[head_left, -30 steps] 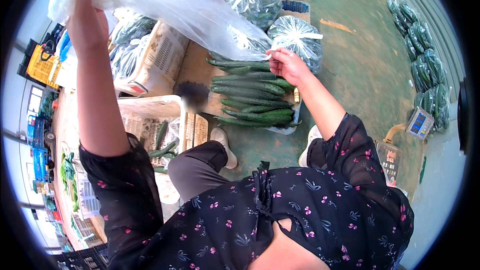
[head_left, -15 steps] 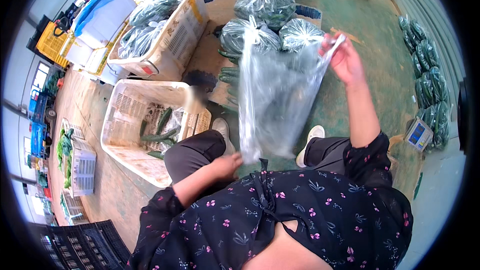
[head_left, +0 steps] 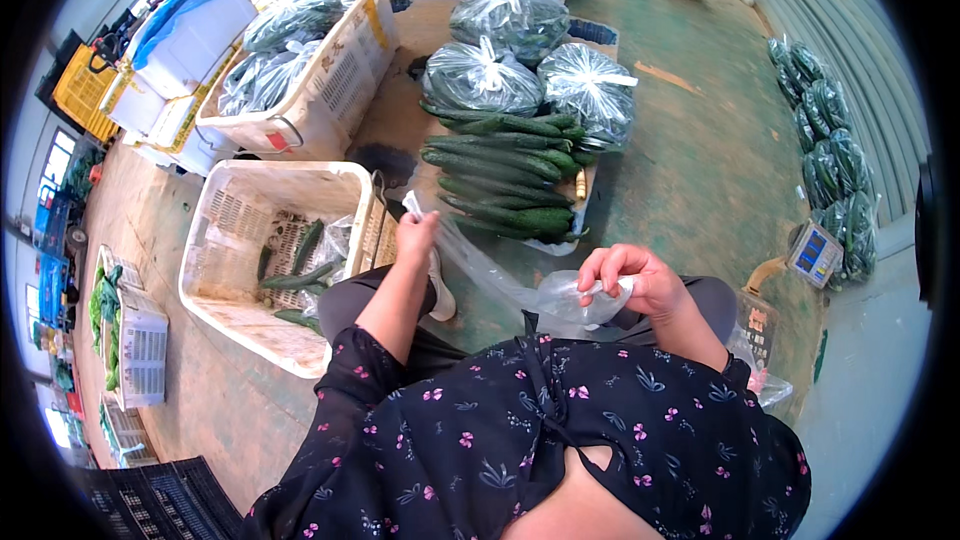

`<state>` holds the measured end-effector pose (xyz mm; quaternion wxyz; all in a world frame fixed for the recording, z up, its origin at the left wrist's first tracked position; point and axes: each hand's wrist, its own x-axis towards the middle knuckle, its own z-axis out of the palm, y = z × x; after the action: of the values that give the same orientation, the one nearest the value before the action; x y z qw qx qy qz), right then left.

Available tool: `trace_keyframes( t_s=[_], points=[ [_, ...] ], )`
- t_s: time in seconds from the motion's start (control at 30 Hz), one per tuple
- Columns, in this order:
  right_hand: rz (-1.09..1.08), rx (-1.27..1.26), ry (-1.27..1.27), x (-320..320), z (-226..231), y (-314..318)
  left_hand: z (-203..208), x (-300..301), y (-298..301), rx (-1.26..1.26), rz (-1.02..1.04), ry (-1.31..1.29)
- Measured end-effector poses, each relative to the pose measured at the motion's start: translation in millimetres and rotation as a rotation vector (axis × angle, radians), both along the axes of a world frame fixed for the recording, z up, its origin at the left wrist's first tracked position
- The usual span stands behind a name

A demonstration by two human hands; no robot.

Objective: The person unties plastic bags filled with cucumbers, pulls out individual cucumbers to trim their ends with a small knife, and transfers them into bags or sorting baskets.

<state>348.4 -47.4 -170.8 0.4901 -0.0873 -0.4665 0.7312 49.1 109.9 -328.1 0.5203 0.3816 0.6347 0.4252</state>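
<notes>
A clear plastic bag (head_left: 487, 278) stretches slantwise between my two hands, low in front of my lap. My left hand (head_left: 416, 236) is closed on one end of it, near the crate's right rim. The other end is bunched in the pinched fingers of my right hand (head_left: 630, 282), close to my body. Just beyond the bag lies a stack of long green cucumbers (head_left: 505, 175) on a low board. Tied clear bags of cucumbers (head_left: 482, 80) stand behind the stack.
A dirty white crate (head_left: 225, 270) with a few loose cucumbers stands on my left. Behind it is a larger crate (head_left: 345, 90) of bagged cucumbers. On the right, a digital scale (head_left: 815, 254) sits by a row of bagged cucumbers (head_left: 838, 155) along the wall.
My right hand has come down toward my lap and my left hand has gone up and forward. The bag, which hung spread wide, is now drawn out narrow, uncovering the cucumber stack.
</notes>
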Motion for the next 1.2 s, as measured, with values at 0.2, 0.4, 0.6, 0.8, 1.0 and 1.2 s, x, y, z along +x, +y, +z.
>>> trace_keyframes(
  t_s=[0.2, 0.4, 0.6, 0.8, 1.0, 1.2],
  points=[
    [-0.057, 0.258, -1.499, 65, -28, -17, 54, -21, -39, 0.043, -0.27, 0.101],
    [0.196, 0.26, -1.873, 74, -14, -21, 81, -12, -98, -0.158, -0.877, -0.436],
    [-0.313, 0.563, -1.587, 14, -5, 61, 87, 13, -89, -0.54, -1.124, -0.848],
    [0.877, 0.222, -1.902, -7, -202, 78, 47, 37, -59, -0.623, -1.032, -0.823],
    [0.327, 0.082, -1.757, -4, -240, 85, 17, 47, -54, -0.665, -0.718, -0.585],
    [-0.525, 0.285, -1.918, -15, -215, 136, 6, 54, -55, -0.679, -0.731, -0.474]
  ],
)
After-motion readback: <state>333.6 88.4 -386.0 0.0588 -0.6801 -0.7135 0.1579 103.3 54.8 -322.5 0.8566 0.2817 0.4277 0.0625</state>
